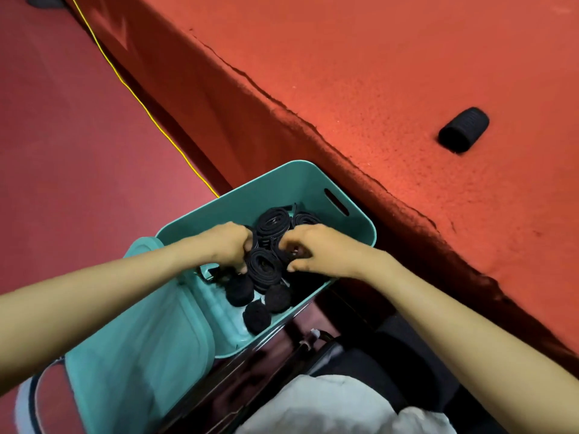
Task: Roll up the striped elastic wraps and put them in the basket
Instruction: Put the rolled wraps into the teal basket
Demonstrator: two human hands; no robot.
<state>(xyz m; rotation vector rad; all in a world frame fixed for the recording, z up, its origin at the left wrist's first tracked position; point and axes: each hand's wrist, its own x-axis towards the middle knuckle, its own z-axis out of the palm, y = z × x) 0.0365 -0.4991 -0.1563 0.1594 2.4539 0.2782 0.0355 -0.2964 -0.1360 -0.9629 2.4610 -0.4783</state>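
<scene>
A teal plastic basket stands beside the red table and holds several rolled black elastic wraps. Both my hands reach into it. My left hand grips the left side of a coiled wrap in the basket's middle. My right hand has its fingers curled on the dark wraps at that coil's right; what exactly it pinches is hidden. More coils lie toward the basket's far side, and tight dark rolls sit at its near end. One rolled wrap lies alone on the table at the right.
The teal lid leans against the basket's left side. The red table fills the upper right, its edge running diagonally. A yellow cord crosses the red floor to the left. My lap in light cloth is below.
</scene>
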